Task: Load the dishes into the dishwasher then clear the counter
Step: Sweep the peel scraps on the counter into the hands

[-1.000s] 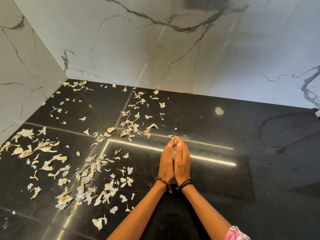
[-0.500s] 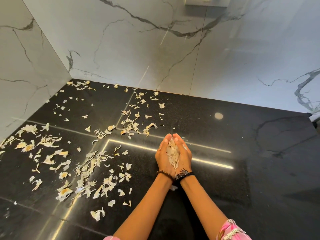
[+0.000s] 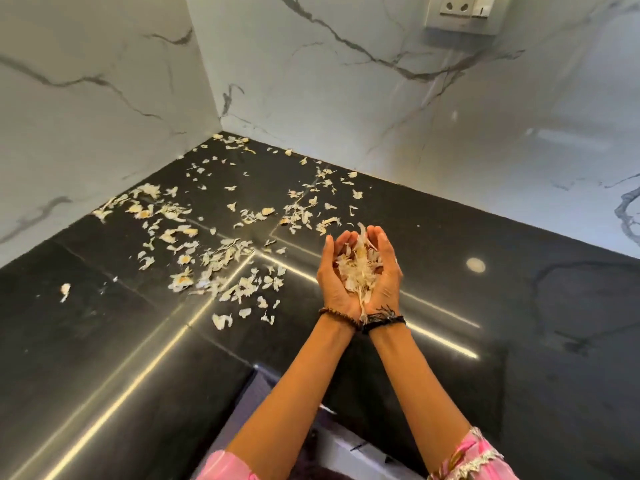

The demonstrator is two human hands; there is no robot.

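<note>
Pale, papery garlic-like peels (image 3: pixel 356 271) fill the hollow of my two cupped hands, raised a little above the black counter (image 3: pixel 519 341). My left hand (image 3: pixel 331 280) and my right hand (image 3: pixel 388 271) are pressed side by side, palms up, with fingers curved up round the heap. A few strands hang down between my wrists. Many more scattered peels (image 3: pixel 221 261) lie on the counter to the left of my hands, reaching back into the corner.
White marble walls (image 3: pixel 104 116) close the counter on the left and at the back. A wall socket (image 3: pixel 464 12) sits high on the back wall. The counter's front edge (image 3: pixel 256 368) runs below my forearms, with a white object (image 3: pixel 346 448) beneath it.
My hands went from pressed flat together on the counter to cupped with peels between them. They have lifted off the counter, and the view has tilted up and turned left.
</note>
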